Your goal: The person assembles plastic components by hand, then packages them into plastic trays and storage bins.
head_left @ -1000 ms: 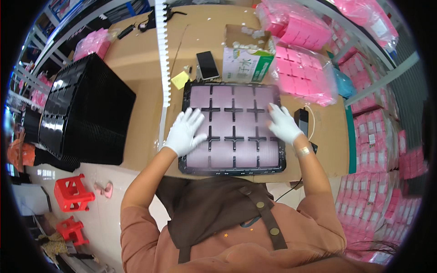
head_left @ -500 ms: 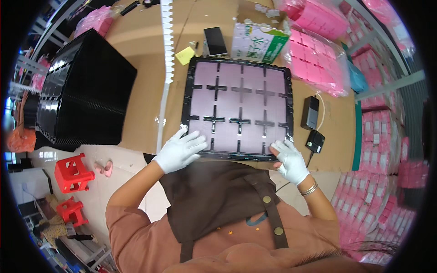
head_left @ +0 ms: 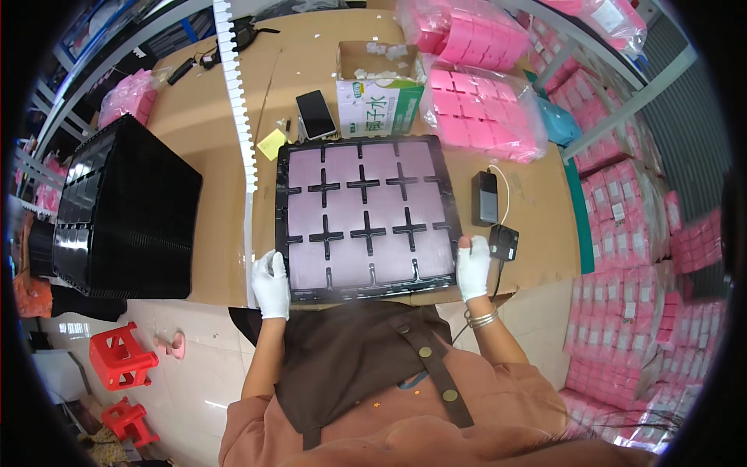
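Observation:
A black plastic tray (head_left: 364, 296) lies before me on the cardboard-covered table. Black cross-shaped dividers part its several compartments, whose flat faces look pale lilac. At the tray's near left corner, my left hand (head_left: 271, 286), in a white glove, is closed with curled fingers against the edge. My right hand (head_left: 474, 271) grips the near right corner; its glove leaves the thumb tip bare. Parts of the fingers of both hands are hidden.
To the left stands a tall stack of black trays (head_left: 144, 218). Behind the tray are a phone (head_left: 315, 114), a yellow note (head_left: 271, 144) and an open carton (head_left: 379, 109). Bagged pink trays (head_left: 486, 113) lie back right; a power bank (head_left: 485, 198) and black adapter (head_left: 504, 242) lie right.
My left hand has gone from lying spread over the tray's near left corner to curling at its outer edge. My right hand has shifted onto the right edge. The whole view has moved.

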Demonstrator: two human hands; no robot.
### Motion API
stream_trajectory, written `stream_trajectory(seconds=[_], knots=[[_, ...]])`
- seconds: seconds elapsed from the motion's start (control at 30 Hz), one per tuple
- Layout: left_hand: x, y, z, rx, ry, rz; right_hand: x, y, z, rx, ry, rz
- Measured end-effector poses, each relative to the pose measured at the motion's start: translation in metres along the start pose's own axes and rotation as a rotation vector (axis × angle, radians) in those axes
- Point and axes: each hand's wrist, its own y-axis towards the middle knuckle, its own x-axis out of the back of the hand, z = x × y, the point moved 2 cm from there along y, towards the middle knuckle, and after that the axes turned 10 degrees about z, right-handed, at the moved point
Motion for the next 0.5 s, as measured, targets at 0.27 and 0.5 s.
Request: stream_trajectory(seconds=[0.27, 0.5], knots=[[0.145, -0.032, -0.089, -0.109, -0.827, -0.22, 0.077, 0.005, 0.12, 0.25, 0.691, 0.03], [0.361, -0.103, -0.126, -0.401, 1.29, -1.25, 0.032, 0.016, 0.12, 0.308, 0.687, 0.256]])
